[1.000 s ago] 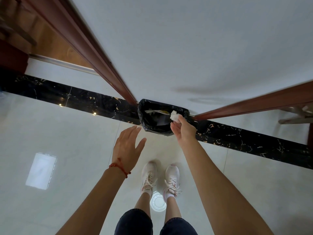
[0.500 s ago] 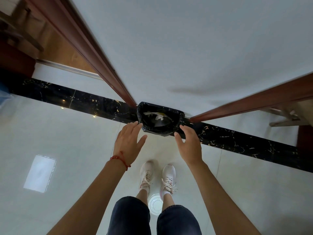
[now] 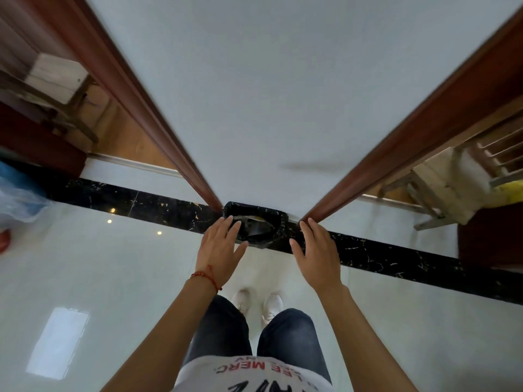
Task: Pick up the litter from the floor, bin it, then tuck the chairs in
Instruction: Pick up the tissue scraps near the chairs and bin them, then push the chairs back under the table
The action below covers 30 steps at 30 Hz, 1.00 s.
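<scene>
I see both hands out flat, fingers released, gripping nothing. Left hand (image 3: pixel 219 251) at 11 o'clock of my feet, its fingertips over the near-left rim of the bin (image 3: pixel 278 226); red bracelet (image 3: pixel 206 277) on that wrist. Right hand (image 3: pixel 318 254) at 1 o'clock, beside the bin. Bin, black-lined, stands at 12 against the wall (image 3: pixel 283 94), on the black floor strip (image 3: pixel 396 258); pale litter (image 3: pixel 253 223) inside, blurred. Shirt (image 3: pixel 254 374) print reads "MERC", rest cut off

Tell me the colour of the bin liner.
Black; the bin liner shows best in the head view, between both hands.
</scene>
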### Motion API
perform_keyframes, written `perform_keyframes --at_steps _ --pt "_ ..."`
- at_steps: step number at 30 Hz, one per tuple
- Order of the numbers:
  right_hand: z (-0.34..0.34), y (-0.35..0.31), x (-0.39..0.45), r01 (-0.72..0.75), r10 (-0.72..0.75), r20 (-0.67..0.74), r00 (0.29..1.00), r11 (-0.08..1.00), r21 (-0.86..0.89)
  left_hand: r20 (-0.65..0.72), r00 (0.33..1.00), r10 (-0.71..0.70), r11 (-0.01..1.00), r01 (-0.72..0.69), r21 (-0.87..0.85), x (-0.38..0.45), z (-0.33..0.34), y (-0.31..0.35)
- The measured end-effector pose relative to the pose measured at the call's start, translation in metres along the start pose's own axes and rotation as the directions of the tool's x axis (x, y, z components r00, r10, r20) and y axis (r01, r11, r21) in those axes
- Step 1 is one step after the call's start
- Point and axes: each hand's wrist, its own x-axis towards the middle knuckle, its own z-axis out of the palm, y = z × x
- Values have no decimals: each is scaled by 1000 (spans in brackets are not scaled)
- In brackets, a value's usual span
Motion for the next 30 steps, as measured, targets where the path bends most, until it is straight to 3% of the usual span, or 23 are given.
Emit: perform_keyframes --at_steps 8,12,18,23,30 --pt "-56 8 -34 -27 22 -107 994 999 -44 -57 987 152 986 -147 85 -9 -35 43" --pt "-71 11 -50 -136 127 -170 977 990 -42 -48 956 288 952 -280 127 2 -47 59" --pt "-83 8 -76 -331 323 -281 904 944 20 79 882 464 871 -471 138 22 -62 80" --pt "-77 4 -106 -524 540 -339 771 839 145 199 774 601 755 -631 178 36 -67 89" --pt "-61 -18 -170 -719 772 -364 521 627 300 292 541 788 526 -839 135 29 -55 123"
